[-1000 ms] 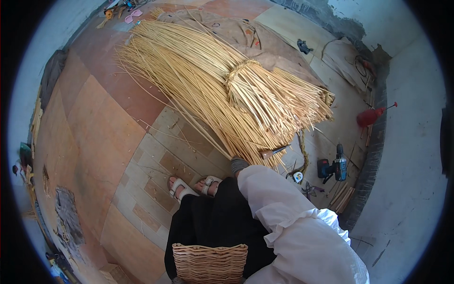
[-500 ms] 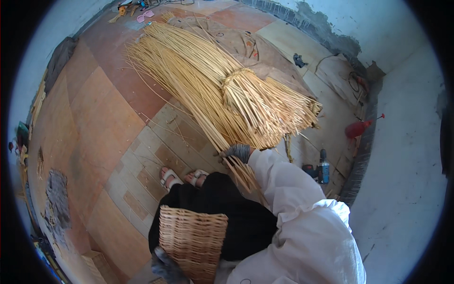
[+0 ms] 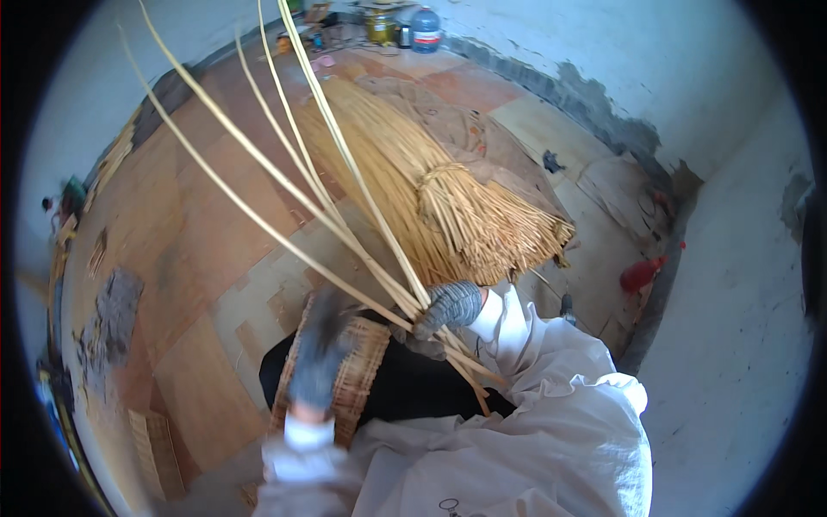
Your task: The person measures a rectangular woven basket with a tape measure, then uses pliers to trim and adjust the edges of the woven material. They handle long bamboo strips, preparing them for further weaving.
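Observation:
My right hand (image 3: 450, 312), in a grey glove, is closed around several long pale wicker rods (image 3: 258, 177). The rods fan up toward the far left, and their short ends poke out below my fist over my lap. Smeared by motion, my gloved left hand (image 3: 317, 358) is over a woven wicker piece (image 3: 362, 369) on my black-covered lap. Its fingers cannot be made out, nor whether they touch the weave. Beyond my right hand, a big bundle of wicker rods (image 3: 482, 211), tied with a band near its thick end, lies on the floor.
A brown cloth (image 3: 508, 155) lies beneath and behind the bundle. To the right, a red bottle (image 3: 639, 276) is near the wall. A blue-tinted water jug (image 3: 425, 31) stands at the far wall. A grey rag (image 3: 110, 319) and a woven panel (image 3: 155, 452) lie on the left.
My right hand has pulled several rods away from the bundle and brought them nearer, raised over my lap. My left hand has moved up over the woven piece, which has turned.

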The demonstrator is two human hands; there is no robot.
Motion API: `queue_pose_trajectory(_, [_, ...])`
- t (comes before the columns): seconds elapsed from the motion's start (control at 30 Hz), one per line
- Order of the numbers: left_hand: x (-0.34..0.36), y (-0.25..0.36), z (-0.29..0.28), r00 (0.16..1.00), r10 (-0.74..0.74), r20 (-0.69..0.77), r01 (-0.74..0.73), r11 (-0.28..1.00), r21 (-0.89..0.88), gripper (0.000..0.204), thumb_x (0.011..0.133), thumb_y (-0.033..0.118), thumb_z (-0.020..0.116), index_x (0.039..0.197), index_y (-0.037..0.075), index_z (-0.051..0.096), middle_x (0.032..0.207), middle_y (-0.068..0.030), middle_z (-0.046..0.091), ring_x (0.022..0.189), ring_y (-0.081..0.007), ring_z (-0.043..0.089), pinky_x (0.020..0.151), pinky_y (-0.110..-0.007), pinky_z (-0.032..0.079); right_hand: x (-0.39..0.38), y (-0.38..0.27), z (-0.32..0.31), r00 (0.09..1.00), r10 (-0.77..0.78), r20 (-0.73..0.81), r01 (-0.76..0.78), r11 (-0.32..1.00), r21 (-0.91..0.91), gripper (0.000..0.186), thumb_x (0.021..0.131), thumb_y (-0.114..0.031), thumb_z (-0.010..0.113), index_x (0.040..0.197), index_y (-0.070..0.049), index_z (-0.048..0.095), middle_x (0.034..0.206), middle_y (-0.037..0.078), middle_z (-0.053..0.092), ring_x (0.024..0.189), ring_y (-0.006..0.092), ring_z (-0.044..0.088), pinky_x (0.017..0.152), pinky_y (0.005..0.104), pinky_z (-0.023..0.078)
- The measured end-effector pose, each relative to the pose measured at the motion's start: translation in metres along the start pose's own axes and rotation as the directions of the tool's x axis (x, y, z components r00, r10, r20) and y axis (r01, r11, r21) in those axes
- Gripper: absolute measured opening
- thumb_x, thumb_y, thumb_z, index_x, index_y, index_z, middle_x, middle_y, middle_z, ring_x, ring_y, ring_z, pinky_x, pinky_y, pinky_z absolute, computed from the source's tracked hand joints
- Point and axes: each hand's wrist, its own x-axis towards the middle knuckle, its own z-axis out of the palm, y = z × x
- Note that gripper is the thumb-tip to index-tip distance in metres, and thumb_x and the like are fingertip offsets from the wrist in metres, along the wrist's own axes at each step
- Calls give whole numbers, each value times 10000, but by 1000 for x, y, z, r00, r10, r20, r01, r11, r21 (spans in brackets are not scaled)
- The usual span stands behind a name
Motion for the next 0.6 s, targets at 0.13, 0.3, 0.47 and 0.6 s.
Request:
queue_pose_trajectory(0.13, [78, 34, 30, 963, 155, 222, 57, 688, -723, 640, 814, 360, 648, 1272, -29, 428, 1084, -77, 575, 945, -194, 576, 850, -342, 486, 19, -11, 8, 975, 14, -220, -94, 928, -359, 306, 843, -305, 641, 944, -30, 555, 632, 47, 539, 530, 147, 523, 473, 254, 422])
queue_pose_trajectory(0.3, [147, 154, -66, 835, 538, -116, -498, 648, -577, 334, 890, 306, 583, 1056, 19, 538, 644, 37, 487, 504, -47, 479, 482, -178, 441, 30, -30, -61, 856, -144, -497, -373, 495, -785, 440, 806, -374, 672, 1055, -24, 578, 767, 92, 626, 677, 193, 594, 613, 299, 474])
queue_pose_trajectory(0.47, [172, 317, -143, 674, 694, -253, -731, 577, -364, 258, 905, 254, 572, 964, 4, 554, 709, 4, 522, 512, -66, 418, 443, -196, 369, 90, -11, -141, 778, -90, -622, -604, 164, -780, 490, 740, -431, 698, 1024, -36, 638, 912, 169, 669, 814, 286, 638, 749, 380, 487])
queue_pose_trajectory(0.6, [183, 339, -60, 639, 696, -329, -762, 631, -144, 299, 887, 344, 590, 784, 68, 539, 543, -7, 471, 375, -59, 377, 258, -176, 343, 129, -21, -160, 766, -152, -625, -571, 285, -770, 538, 680, -434, 741, 1011, -20, 648, 928, 174, 667, 857, 302, 636, 791, 384, 480])
